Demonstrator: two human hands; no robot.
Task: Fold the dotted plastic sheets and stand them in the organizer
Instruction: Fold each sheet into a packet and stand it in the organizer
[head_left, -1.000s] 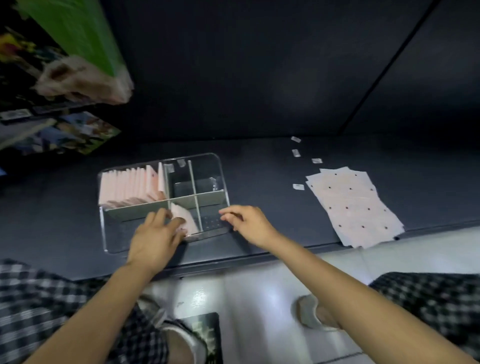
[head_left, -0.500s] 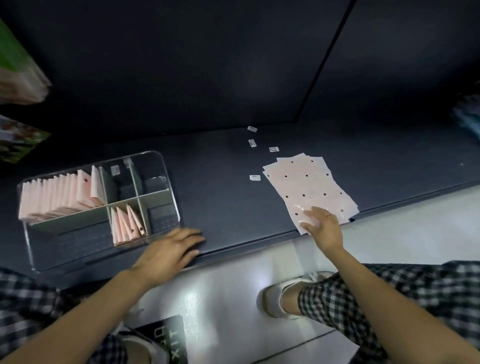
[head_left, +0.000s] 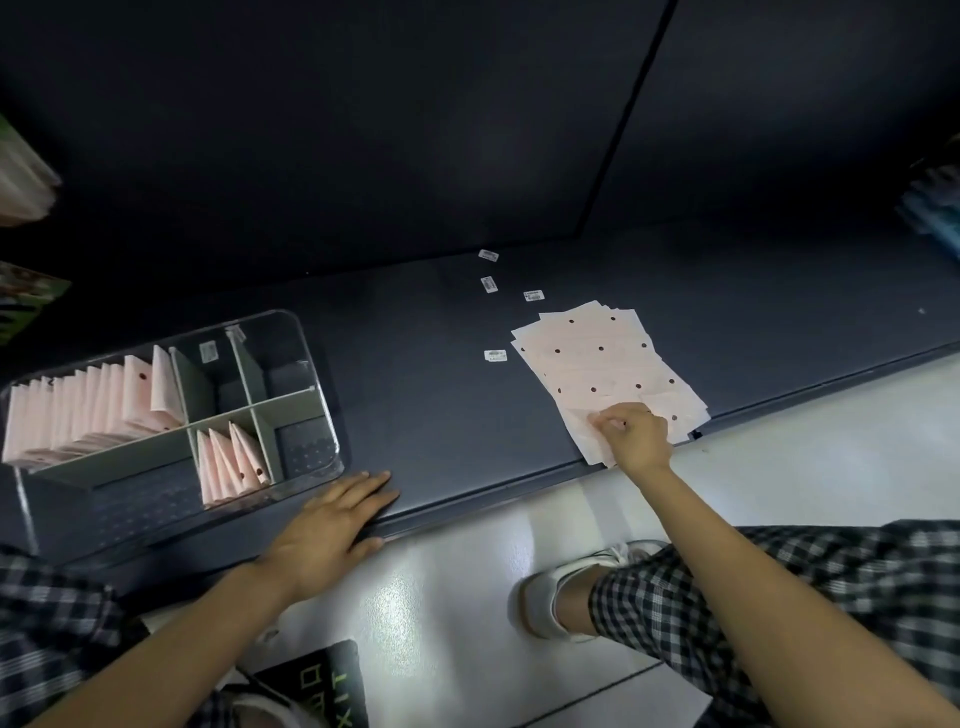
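Pinching dotted sheet stack (head_left: 602, 364), right hand (head_left: 634, 434); barcode stickers (head_left: 495, 355) unreadable.

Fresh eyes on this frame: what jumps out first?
The fanned stack of dotted sheets at the shelf's right front edge, where the right hand pinches its near corner. Then the clear organizer at left, with folded pink sheets standing in rows. The left hand rests flat beside it.

Dark grey tabletop (head_left: 426, 374) spans scene; dark panelled wall (head_left: 363, 130) far, vertical seam right of centre. Glossy white floor (head_left: 441, 613) near, bright light reflection. Small white labels (head_left: 488, 284) on tabletop.
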